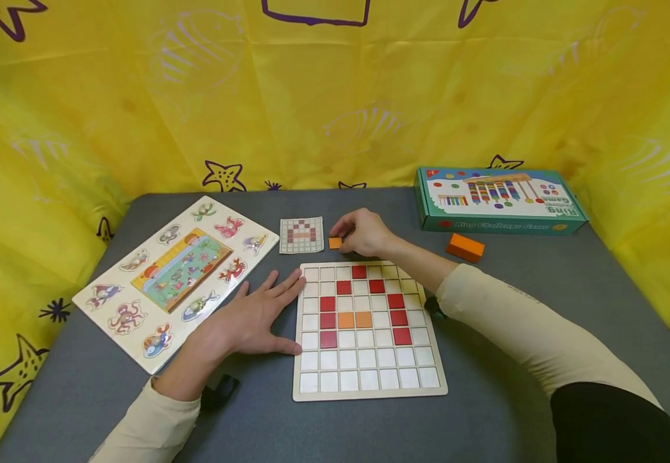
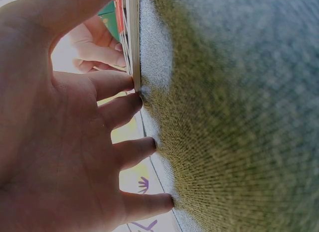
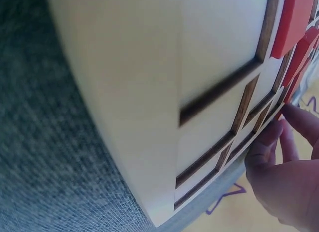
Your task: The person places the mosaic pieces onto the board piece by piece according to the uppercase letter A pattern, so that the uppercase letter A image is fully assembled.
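A wooden grid board (image 1: 370,393) lies on the grey table, with several red tiles (image 1: 359,272) and two orange tiles (image 1: 346,320) set in its squares. My left hand (image 1: 254,318) rests beside its left edge, fingers spread and straight, fingertips and thumb touching the rim. Beyond the far edge, my right hand (image 1: 366,233) has its thumb and index finger curled at a small orange square tile (image 1: 334,244) and seems to pinch it. That tile is hidden in the right wrist view, where the fingers (image 3: 264,147) show past the board. Left of the tile lies a pattern card (image 1: 301,249).
An orange block (image 1: 465,247), perhaps stacked tiles, lies right of the board. Behind it sits a green game box (image 1: 499,225). At left is a picture puzzle board (image 1: 155,257) with sea animals. A yellow patterned cloth (image 1: 289,83) surrounds the table.
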`<state>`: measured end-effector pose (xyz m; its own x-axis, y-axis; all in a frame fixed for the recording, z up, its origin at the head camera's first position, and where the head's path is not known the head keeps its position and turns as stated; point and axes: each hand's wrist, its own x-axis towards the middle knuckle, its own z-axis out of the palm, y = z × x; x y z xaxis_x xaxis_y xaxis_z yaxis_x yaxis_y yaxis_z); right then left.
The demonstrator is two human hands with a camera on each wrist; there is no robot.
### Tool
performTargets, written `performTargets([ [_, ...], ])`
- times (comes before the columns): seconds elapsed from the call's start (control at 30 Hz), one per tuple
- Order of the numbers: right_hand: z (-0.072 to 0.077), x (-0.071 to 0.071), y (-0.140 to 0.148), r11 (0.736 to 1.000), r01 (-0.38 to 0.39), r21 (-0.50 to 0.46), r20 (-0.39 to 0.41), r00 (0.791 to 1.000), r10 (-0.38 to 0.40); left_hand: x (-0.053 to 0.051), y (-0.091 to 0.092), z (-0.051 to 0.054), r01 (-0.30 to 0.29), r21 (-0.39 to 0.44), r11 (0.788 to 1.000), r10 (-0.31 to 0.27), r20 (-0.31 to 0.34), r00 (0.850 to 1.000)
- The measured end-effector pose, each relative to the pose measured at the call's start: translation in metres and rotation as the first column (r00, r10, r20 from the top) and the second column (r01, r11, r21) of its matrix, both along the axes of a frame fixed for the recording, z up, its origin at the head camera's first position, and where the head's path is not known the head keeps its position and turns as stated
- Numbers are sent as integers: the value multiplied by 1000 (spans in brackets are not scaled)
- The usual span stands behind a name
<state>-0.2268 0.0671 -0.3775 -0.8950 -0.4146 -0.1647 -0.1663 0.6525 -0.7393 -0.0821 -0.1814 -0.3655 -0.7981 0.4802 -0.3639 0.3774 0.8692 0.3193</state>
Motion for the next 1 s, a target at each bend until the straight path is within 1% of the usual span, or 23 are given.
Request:
performTargets([
  [0.27, 1, 0, 0, 1000, -12, 27, -9, 1000, 12, 0, 0, 0, -5, 4, 1000, 5, 10, 1000],
  [0.57, 3, 0, 2, 1000, 9, 2, 13, 1000, -9, -1, 0, 0, -2, 2, 1000, 2, 8, 1000],
  [1.0, 7, -1, 9, 1000, 21, -5, 40, 999, -21, -2, 0, 0, -3, 2, 1000, 3, 13, 1000],
])
